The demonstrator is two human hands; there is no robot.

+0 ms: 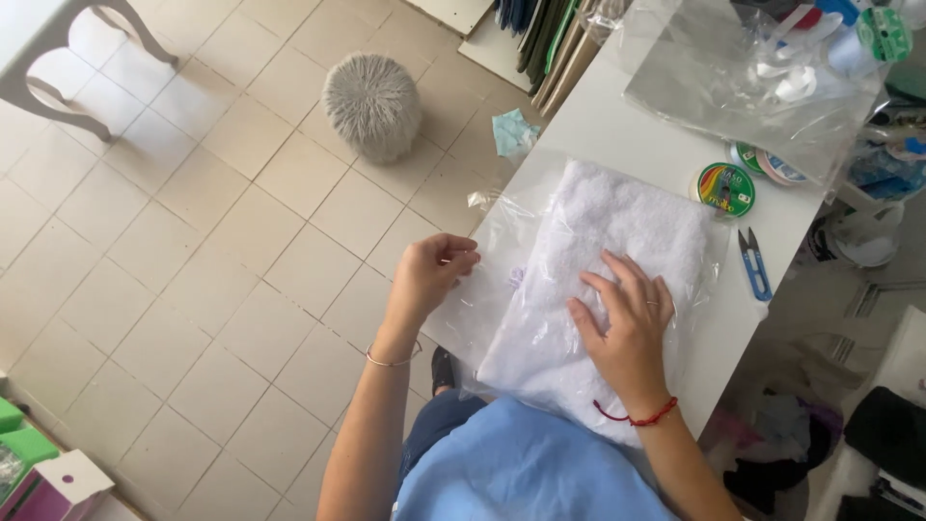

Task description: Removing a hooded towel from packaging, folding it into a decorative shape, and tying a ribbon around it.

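Right hand flat on bagged towel, left hand pinching bag edge

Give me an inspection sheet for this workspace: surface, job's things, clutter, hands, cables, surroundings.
Surface: white table, narrow, crowded at the far end.
Job's things: folded white towel inside a clear plastic bag, lying flat at the near end of the table.
Clutter: blue thread snips, round spool, loose clear plastic sheet over small items at the far end.
Hands: left hand pinches the bag's edge at the table's side; right hand lies flat on the towel through the bag.
Cables: nothing seen.
Surroundings: tiled floor, fluffy grey stool, white furniture legs, green box.
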